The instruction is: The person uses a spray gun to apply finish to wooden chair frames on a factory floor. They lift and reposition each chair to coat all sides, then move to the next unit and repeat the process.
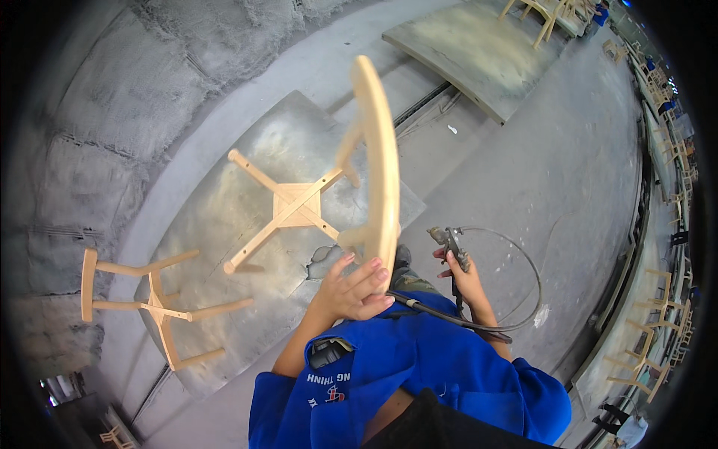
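Note:
My left hand [351,290] is closed around the lower end of a pale wooden chair frame's curved backrest [379,157]. The cross-shaped seat support [298,205], with a square block at its centre, appears joined to that backrest and sits over a grey board [280,142]. Out to the right, my right hand [467,280] grips a spray gun [451,249]. Its nozzle end points up and left, apart from the chair frame. A thin dark hose [537,280] loops from the gun back toward my waist.
A second wooden chair frame [159,305] lies on the left. Beyond, another grey board [464,56] bears more chair frames [550,19]. Several chair frames [654,307] stand along the right edge beside a long rail. A dusty, rough grey wall [127,90] runs along the left.

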The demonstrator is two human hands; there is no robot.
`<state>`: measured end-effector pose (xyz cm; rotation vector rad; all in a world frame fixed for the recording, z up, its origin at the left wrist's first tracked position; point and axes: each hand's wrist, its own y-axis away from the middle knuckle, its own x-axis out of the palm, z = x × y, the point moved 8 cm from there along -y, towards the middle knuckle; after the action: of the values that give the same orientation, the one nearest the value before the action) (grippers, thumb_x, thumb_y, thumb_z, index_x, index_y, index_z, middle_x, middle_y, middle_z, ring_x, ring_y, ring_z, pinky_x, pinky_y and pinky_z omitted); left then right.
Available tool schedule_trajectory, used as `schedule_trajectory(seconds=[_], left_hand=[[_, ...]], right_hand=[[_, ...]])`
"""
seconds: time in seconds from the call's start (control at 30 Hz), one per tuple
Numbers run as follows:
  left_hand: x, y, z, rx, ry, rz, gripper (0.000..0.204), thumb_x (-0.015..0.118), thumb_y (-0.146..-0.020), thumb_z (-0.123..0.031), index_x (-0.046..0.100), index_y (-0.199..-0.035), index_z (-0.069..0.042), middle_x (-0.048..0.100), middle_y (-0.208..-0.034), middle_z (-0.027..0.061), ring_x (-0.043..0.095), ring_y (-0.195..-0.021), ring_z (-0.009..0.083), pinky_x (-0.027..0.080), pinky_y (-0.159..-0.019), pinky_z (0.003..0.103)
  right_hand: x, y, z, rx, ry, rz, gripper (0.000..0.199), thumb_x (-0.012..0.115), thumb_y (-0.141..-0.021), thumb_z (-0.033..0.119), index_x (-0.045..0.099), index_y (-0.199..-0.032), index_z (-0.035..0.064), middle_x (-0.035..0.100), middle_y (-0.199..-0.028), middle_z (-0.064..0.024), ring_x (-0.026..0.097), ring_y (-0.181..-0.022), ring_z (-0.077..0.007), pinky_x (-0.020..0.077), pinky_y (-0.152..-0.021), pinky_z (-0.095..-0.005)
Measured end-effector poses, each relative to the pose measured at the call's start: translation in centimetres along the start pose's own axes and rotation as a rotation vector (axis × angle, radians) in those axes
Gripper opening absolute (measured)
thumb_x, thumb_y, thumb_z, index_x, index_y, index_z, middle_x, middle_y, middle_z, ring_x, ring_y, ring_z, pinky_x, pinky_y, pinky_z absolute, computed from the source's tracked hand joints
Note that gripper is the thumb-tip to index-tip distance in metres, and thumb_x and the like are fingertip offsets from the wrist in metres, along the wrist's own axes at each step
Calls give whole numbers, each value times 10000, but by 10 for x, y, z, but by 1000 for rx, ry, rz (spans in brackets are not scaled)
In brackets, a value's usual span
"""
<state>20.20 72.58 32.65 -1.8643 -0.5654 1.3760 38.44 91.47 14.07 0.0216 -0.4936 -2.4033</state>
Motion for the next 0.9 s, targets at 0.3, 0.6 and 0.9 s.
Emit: schedule_trajectory(seconds=[0.3,0.6,0.9], left_hand=[[77,-108,155,-206,-278,17,337,693,-899,-159,548,-1203,-141,454,-1544,161,408,-1427,356,186,-1170,609],[129,-6,205,-887,46,-92,519,690,-928,-219,531,-1372,-2,551,-1411,202,494,-1343,345,350,-1135,457],[214,216,24,-1534,1021,689,474,467,-1071,-396,609,-1310,-11,686,-1142,123,624,-1121,222,453,-1024,358]], right_hand=[[-19,-63,64,-143,-17,-60,478,490,-1060,440,594,-1173,-13,652,-847,-59,564,-633,-78,400,-474,-215],[6,-113,209,-531,-62,12,679,504,-1008,598,633,-1141,-56,642,-808,-90,587,-642,-109,369,-450,-213],[45,-178,151,-163,-721,310,753,388,-985,706,591,-1111,-8,611,-800,-87,642,-748,-193,401,-433,-247]])
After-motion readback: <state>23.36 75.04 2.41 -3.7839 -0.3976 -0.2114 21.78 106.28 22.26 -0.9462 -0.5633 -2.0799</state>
